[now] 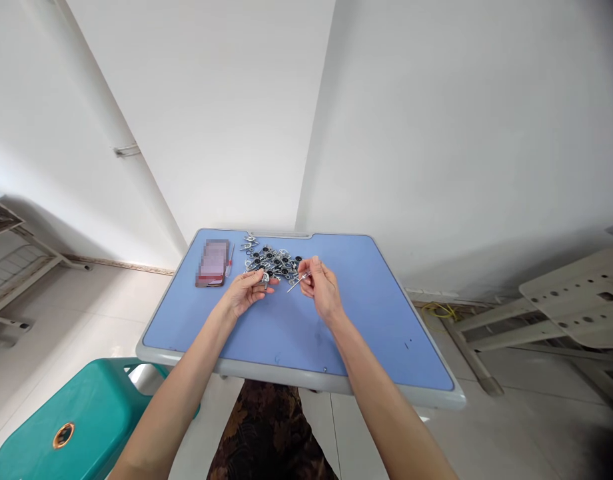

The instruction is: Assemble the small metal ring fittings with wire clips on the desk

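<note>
My left hand (245,291) is closed on a small metal bracket (266,279), pinched between thumb and fingers, with part of it hidden. In my right hand (322,287) is a thin metal rod (295,286), its tip pointing down and left toward the bracket but apart from it. The rod's other end is covered by my fingers, so its exact kind cannot be made out. Just beyond both hands lies a pile of small metal parts (278,261) with black round pieces among them. A few more silvery metal parts (249,241) lie at the pile's far left.
The blue tabletop (376,320) has a pale raised rim. At its left lie a phone (214,263) and a small screwdriver (229,261). A green stool (76,413) stands at the lower left, a pale metal-legged desk (576,300) at right. White walls (226,113) rise behind.
</note>
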The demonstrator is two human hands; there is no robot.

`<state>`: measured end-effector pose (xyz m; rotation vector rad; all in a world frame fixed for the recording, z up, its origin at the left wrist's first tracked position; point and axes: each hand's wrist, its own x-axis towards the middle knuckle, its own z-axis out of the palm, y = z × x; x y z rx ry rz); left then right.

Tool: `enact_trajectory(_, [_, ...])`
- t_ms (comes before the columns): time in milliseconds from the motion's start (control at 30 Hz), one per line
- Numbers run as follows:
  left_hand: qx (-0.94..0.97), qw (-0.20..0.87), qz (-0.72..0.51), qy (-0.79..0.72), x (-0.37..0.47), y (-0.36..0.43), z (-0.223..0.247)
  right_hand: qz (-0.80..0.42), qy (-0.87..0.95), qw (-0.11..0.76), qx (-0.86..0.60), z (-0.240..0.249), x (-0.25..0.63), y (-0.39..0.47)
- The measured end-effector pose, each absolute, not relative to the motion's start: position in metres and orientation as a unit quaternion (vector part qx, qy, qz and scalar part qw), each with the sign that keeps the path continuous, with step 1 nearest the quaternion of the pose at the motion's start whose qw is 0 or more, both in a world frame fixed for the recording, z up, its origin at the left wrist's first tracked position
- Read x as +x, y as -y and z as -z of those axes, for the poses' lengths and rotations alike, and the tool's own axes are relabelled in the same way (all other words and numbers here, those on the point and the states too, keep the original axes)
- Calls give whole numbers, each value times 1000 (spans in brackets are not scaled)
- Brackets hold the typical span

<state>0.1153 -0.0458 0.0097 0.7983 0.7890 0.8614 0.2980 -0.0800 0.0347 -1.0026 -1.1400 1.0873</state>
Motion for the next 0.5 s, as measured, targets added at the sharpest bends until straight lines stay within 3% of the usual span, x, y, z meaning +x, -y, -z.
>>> enact_trajectory(500, [388,760,-365,-373,120,51,-16,-336,621,572,-417,-31,290,87])
